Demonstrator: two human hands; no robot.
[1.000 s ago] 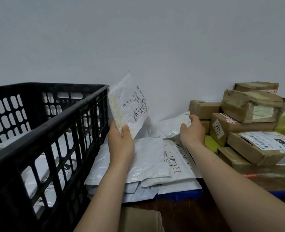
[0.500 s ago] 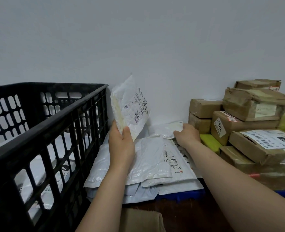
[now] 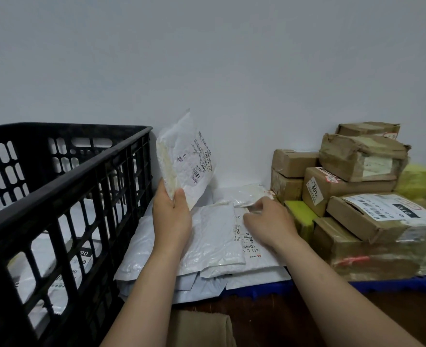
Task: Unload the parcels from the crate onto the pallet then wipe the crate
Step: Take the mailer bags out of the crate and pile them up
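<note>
**Q:** Fig. 1. What is lying around your grip, and what is standing in the way?

**A:** My left hand (image 3: 171,216) is gripping the bottom edge of a white mailer (image 3: 185,166), with the thumb lying across its labelled face. Just left of that grip the black crate (image 3: 81,169) is standing, its slotted wall rising close beside my wrist. More white parcels (image 3: 41,251) are lying inside it. Directly below the grip a pile of white mailers (image 3: 206,246) is resting on the blue pallet (image 3: 394,283). To the right of the grip my right hand (image 3: 269,221) is hovering low over that pile, fingers loose and holding nothing. Its fingertips are reaching a small white packet (image 3: 244,195), though blur is hiding whether they are touching it. Further right, brown cardboard boxes (image 3: 357,159) are sitting stacked behind a yellow parcel (image 3: 299,212).

**Q:** Which way is the held mailer pointing?

**A:** Its long axis is running near upright. The top corner is pointing up along the grey wall (image 3: 232,71), well above my grip. The label is facing right, toward the boxes.
</note>
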